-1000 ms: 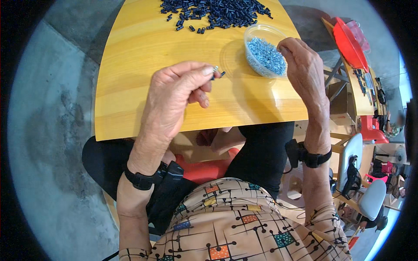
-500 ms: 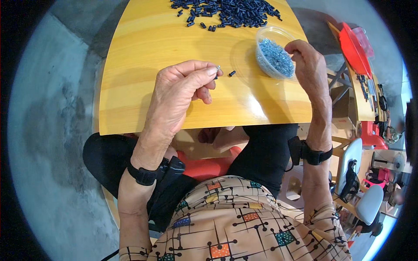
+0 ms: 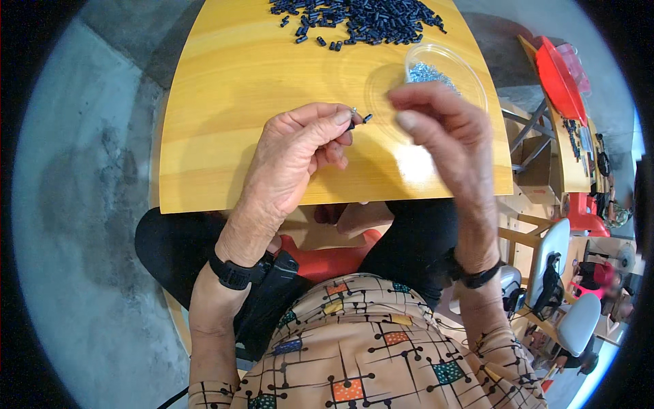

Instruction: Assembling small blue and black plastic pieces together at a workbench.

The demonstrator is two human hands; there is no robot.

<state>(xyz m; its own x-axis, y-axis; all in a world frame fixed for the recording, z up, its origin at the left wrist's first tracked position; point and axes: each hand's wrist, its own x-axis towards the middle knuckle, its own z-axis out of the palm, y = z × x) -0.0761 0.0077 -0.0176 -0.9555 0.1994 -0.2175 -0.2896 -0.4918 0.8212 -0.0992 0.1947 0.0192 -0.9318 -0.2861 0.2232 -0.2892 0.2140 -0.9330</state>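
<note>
My left hand point(image 3: 293, 157) hovers over the yellow wooden table point(image 3: 225, 109) and pinches a small black piece with a silver tip point(image 3: 352, 117) between thumb and forefinger. One loose black piece point(image 3: 368, 118) lies on the table just right of those fingertips. My right hand point(image 3: 446, 136) is raised close beside the left, its thumb and forefinger curled toward each other; whether they hold anything is too small to tell. Behind it stands a clear plastic bowl point(image 3: 470, 71) of small silvery-blue screws point(image 3: 426, 71). A pile of small black pieces point(image 3: 368, 17) lies at the table's far edge.
A red tray point(image 3: 558, 75) lies on a cluttered wooden bench at the right, with white chairs point(image 3: 555, 266) below it. Grey concrete floor point(image 3: 82, 170) spreads to the left. My lap is under the table's near edge.
My right hand has left the bowl and moved left and nearer, toward my left hand. A loose black piece now lies beside the left fingertips. The view has shifted slightly.
</note>
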